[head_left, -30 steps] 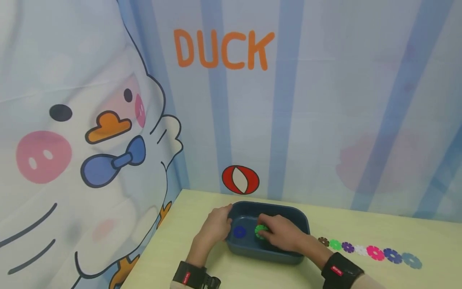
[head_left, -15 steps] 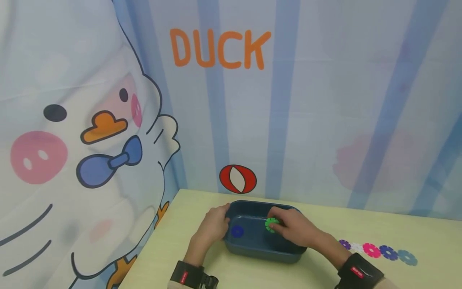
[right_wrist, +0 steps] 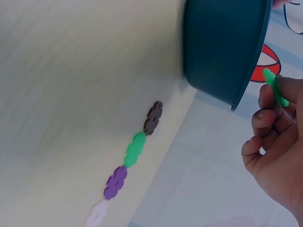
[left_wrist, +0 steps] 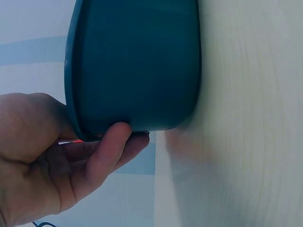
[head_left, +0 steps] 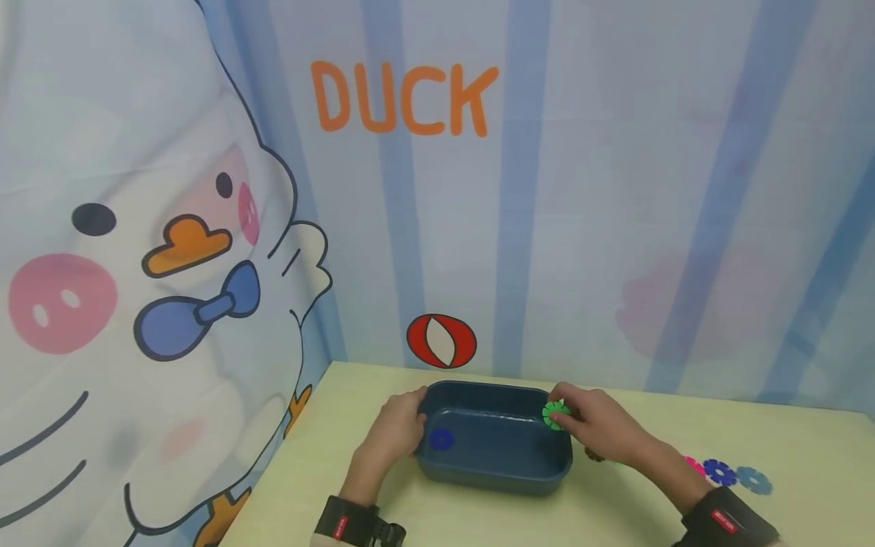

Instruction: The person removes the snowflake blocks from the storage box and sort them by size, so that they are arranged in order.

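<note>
A dark blue plastic basin stands on the table, one dark blue notched disc lying on its floor. My left hand grips the basin's left end; in the left wrist view its fingers press against the outer wall. Between thumb and fingers my right hand pinches a green snowflake disc, held at the basin's right rim. In the right wrist view the same disc is seen edge-on, higher than the table.
Right of the basin, flat discs lie in a row on the pale table: brown, green, purple, white, pink, blue and grey-blue. A printed curtain hangs behind.
My right hand has carried the green disc up from inside the basin, rightward to its right rim. The left hand keeps its grip; the whole view has shifted slightly.
</note>
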